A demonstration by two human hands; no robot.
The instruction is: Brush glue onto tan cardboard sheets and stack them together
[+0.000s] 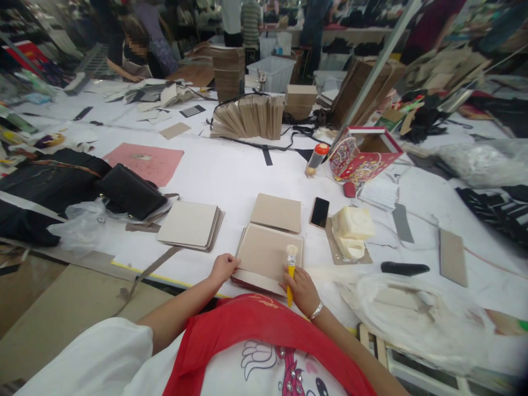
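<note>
A stack of beige boards (266, 253) lies flat on the white table in front of me. My left hand (225, 268) is closed at the stack's left edge, its fingertips pinched at the board. In my right hand (302, 289) is a brush with a yellow handle (291, 280), its pale bristles pointing away from me over the stack's right side. Another beige board pile (276, 213) sits just behind the stack. To the left lies a pile of lighter rounded boards (190, 224).
A phone (319, 212), a cream-coloured block (355, 225) and a plastic-wrapped basin (404, 302) are on the right. A red patterned box (363, 157) and a bottle (317, 159) stand behind. Black bags (132, 192) lie left. A person (138, 55) works across the table.
</note>
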